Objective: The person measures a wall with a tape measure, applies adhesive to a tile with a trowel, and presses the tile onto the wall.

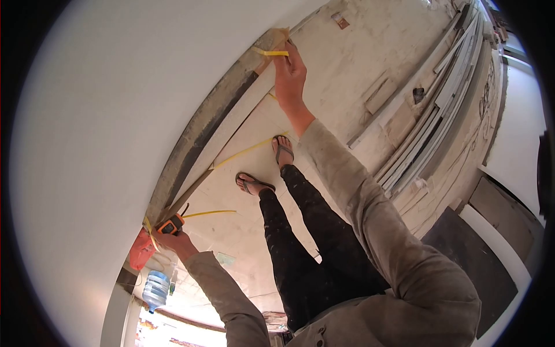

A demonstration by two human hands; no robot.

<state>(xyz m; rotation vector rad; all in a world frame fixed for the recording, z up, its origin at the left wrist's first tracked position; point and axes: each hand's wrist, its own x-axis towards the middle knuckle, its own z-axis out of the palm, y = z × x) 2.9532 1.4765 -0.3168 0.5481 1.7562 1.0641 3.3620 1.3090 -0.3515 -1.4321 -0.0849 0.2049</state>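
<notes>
My left hand [176,240] grips an orange tape measure case [171,225] low against the white wall [104,127], at the near end of a dark base strip [196,139]. My right hand [289,72] reaches far forward along that strip and presses a short yellow piece [272,53], seemingly the tape's end, against its far end. I cannot tell whether the blade runs between the two hands. Two thin yellow lines [248,150] lie across the pale floor beside my sandalled feet [281,151].
A pile of long pale boards and strips [439,104] lies along the right side. A dark slab [480,254] rests nearer on the right. A blue water bottle [156,289] and a red-orange object [140,250] sit by the wall below my left hand.
</notes>
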